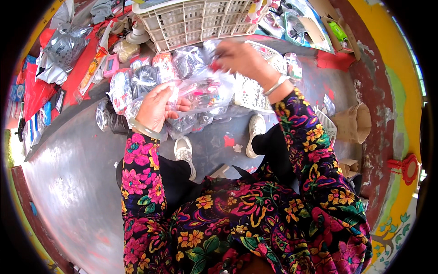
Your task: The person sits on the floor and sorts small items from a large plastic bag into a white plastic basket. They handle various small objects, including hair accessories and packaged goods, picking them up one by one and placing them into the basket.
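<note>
Your flowered sleeves (141,182) fill the bottom of the view, forearms reaching up over your knees and white shoes (185,153) toward the grey floor (73,173). Your left hand (157,107) is closed around one end of a clear plastic bag (205,93) of small pink and red items, fingers curled over the film. Your right hand (239,57) pinches the bag's upper edge, raised toward the white slatted crate (200,20) at the floor's far edge. The bag hangs in the air between both hands, just above a heap of similar filled packets (150,75) lying on the floor.

The bag looks light and soft; the film is likely slippery and will sag, so its contents may shift. Take it by the gathered edge rather than the slack middle. A white perforated basket (251,91) lies beside the heap.
</note>
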`<action>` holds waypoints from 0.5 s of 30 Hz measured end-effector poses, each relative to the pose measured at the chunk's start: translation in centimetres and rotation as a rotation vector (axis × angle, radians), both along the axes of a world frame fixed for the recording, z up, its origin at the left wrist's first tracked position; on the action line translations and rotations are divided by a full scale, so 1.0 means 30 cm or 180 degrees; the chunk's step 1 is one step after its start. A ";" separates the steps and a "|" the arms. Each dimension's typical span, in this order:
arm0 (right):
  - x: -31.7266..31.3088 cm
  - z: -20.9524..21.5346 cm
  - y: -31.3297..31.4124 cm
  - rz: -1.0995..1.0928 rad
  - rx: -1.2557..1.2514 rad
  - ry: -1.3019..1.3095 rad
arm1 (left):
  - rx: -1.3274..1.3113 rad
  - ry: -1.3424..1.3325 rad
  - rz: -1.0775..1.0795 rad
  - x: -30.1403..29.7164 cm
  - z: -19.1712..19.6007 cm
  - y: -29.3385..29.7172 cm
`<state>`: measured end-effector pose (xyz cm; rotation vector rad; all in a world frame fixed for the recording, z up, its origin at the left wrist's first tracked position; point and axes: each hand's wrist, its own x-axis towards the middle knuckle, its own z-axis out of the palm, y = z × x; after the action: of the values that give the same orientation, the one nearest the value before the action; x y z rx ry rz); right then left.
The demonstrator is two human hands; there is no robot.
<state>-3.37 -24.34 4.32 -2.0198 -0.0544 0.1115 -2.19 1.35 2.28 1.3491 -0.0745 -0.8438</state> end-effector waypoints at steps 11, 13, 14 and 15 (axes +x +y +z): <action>0.050 -0.170 0.233 0.1507 -0.2695 0.0092 | 0.0144 -0.0002 0.0074 0.000 0.008 0.000; 0.060 -0.185 0.232 0.1443 -0.2394 -0.0170 | 0.0185 0.0005 0.0070 0.000 0.010 -0.006; 0.071 -0.189 0.223 0.1331 -0.2222 -0.0619 | 0.0208 0.0008 0.0072 0.000 0.009 -0.006; 0.082 -0.190 0.211 0.1211 -0.2042 -0.1062 | 0.0208 0.0000 0.0060 0.002 0.008 -0.004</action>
<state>-0.91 -18.03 -1.39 -2.6279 -0.6919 0.0302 -2.14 1.22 2.52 1.4089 -0.0346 -0.8366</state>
